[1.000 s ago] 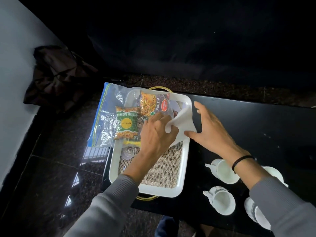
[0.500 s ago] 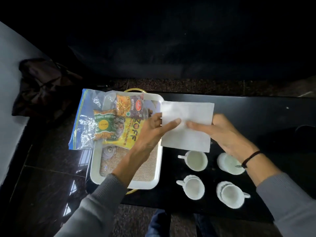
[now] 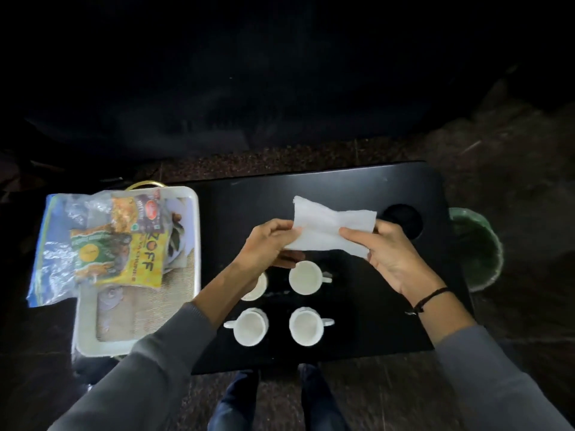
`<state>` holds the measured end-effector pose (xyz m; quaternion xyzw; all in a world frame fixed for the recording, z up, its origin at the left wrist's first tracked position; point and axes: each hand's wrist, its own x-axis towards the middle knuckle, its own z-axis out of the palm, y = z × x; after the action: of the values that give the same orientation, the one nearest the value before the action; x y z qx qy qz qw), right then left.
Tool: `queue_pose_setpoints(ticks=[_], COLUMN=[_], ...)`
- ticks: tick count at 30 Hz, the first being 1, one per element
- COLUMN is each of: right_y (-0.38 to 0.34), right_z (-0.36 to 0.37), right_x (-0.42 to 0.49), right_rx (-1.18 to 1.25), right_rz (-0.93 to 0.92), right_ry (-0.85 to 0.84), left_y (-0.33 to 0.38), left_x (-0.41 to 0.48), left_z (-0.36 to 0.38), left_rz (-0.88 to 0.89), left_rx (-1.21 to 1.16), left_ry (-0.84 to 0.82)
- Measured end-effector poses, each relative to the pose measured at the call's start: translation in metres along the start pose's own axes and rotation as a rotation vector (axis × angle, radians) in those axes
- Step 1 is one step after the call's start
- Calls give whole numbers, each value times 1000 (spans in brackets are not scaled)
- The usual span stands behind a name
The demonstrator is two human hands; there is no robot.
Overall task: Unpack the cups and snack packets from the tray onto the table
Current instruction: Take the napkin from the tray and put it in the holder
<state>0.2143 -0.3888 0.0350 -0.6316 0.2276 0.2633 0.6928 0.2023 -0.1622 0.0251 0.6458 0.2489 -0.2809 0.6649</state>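
Observation:
A white paper napkin (image 3: pixel 329 227) hangs in the air over the black table (image 3: pixel 357 188), stretched between my two hands. My left hand (image 3: pixel 267 244) pinches its left edge and my right hand (image 3: pixel 385 253) pinches its right edge. Several white cups stand on the table below, among them one (image 3: pixel 305 277) at the back and two at the front (image 3: pixel 250 326) (image 3: pixel 306 326); my left wrist partly hides a fourth (image 3: pixel 258 286). At the left, the white tray (image 3: pixel 194 213) holds a clear zip bag (image 3: pixel 56 244) with snack packets (image 3: pixel 137 259) inside.
A green bin (image 3: pixel 476 250) stands on the floor just past the table's right end. The table has a round hole (image 3: pixel 403 220) near its right side. A small glass lid (image 3: pixel 109 295) lies on the tray's woven mat. My legs show below the table's front edge.
Both hands lifted the napkin off the tray and carried it right, over the middle of the table above the cups. The view has shifted right too.

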Motion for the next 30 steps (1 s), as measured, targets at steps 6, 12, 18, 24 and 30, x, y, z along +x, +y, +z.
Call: queue_pose_setpoints(ticks=[6,12,18,24,30], right_y=[-20,-37,-30,-23,-16], right_z=[-81,-123,-126,-125,-123], right_x=[-11,-9,3,23,43], right_rx=[-504,-779,-914,-971,-978], right_rz=[-98,-207,-248,-204,-137], right_ry=[477,552,481,502,452], left_y=[14,18,12,9,6], left_x=[25,39,42,45,46], left_z=[77,123,137,141,146], left_rz=[-5,11,-11,-16,-23], left_rx=[198,295,318,326,322], left_ry=[-7,-88,-87,-66,-47])
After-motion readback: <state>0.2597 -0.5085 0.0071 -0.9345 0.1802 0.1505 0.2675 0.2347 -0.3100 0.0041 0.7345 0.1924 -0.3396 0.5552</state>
